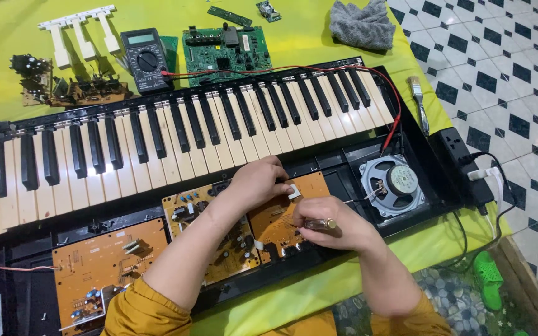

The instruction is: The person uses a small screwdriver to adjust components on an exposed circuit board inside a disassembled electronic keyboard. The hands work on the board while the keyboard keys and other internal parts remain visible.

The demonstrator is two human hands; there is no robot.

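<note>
orange-brown circuit board sits in the open black keyboard case, just in front of the keys, under both hands. right hand is closed round a slim clear-handled screwdriver, tip toward the board. left hand rests curled on the board's far edge, fingertips pressing by a small white connector. best kept steady: brace the board, keep the tool square, clear of nearby parts. beyond lie the round grey speaker, black-and-white keys, red test lead, black multimeter, green circuit board.
</note>
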